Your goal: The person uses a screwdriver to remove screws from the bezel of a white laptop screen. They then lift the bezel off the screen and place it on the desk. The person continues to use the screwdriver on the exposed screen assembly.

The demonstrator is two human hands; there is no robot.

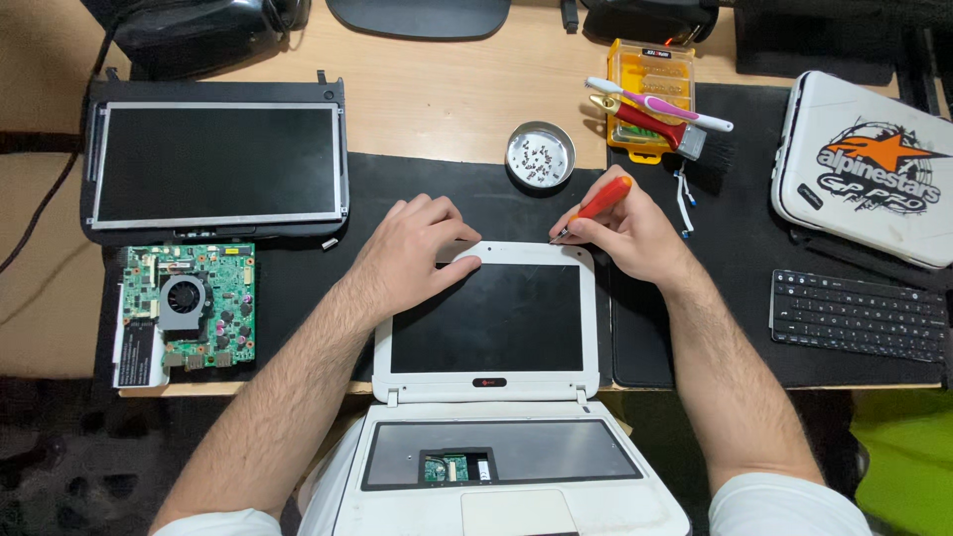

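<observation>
1. A small white laptop lies opened flat, its screen half resting on a black mat on a wooden desk and its base hanging over the near edge toward the person.
2. Progress, as a judgement: the base is already stripped. Its keyboard is out and lies on the mat at far right, leaving a bare grey tray with a small green board showing through an opening. The white bezel around the screen is still on, so the screen half looks like the part left to open.
3. Other work appears done: a bare dark display panel sits at far left, with a green circuit board and fan just in front of it.
4. The left hand lies palm down on the top left corner of the bezel, fingers loosely curled and close together, pressing the lid steady.
5. The right hand is bent at the wrist over the top right corner, thumb and fingers pinching a red-handled screwdriver like a pen, its tip touching the bezel's top edge.
6. A round metal dish holding loose screws sits just beyond the hands.
</observation>
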